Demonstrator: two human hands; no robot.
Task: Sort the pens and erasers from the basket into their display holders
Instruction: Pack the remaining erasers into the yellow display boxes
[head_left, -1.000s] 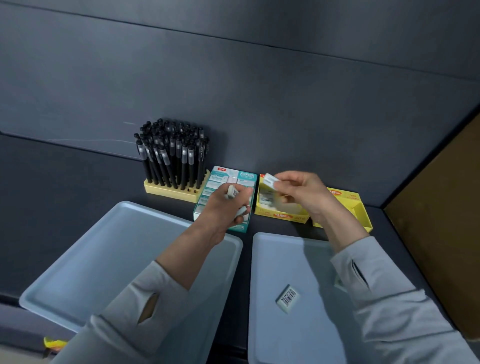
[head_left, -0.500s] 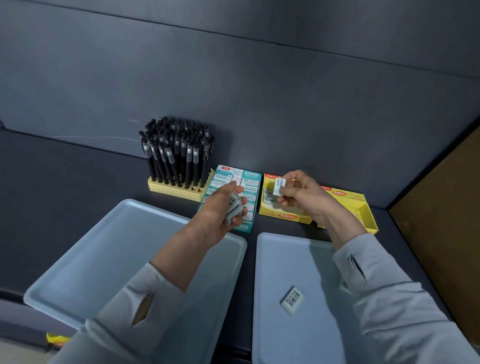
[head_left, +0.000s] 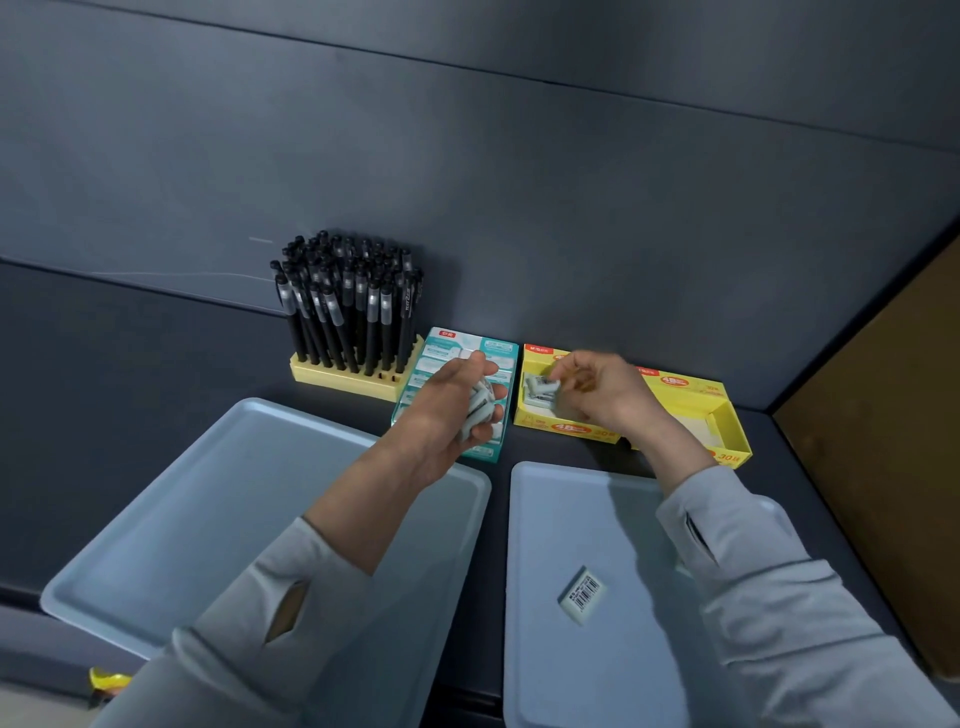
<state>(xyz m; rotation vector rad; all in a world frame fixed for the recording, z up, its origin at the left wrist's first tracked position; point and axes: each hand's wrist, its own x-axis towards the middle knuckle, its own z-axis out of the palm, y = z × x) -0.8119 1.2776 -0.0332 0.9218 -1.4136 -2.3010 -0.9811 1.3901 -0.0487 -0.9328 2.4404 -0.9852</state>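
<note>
My left hand (head_left: 449, 402) hovers over the teal eraser box (head_left: 485, 451), closed on a small stack of erasers (head_left: 480, 408). My right hand (head_left: 602, 389) reaches into the left yellow eraser box (head_left: 569, 428) and pinches one white eraser (head_left: 543, 387) at the fingertips, low inside the box. One barcoded eraser (head_left: 583, 594) lies on the right blue tray (head_left: 545, 519). Several black pens (head_left: 353, 306) stand upright in the yellow pen holder (head_left: 332, 375) at the back left.
The left blue tray (head_left: 182, 519) lies under my left forearm. A second yellow box (head_left: 727, 431) sits to the right, against a brown side panel (head_left: 893, 441). A dark wall rises right behind the holders. A yellow scrap (head_left: 106, 680) lies at the bottom left.
My right hand has gone down with its eraser, from above the yellow box into it. My left hand has drifted slightly forward over the teal box, still gripping its erasers.
</note>
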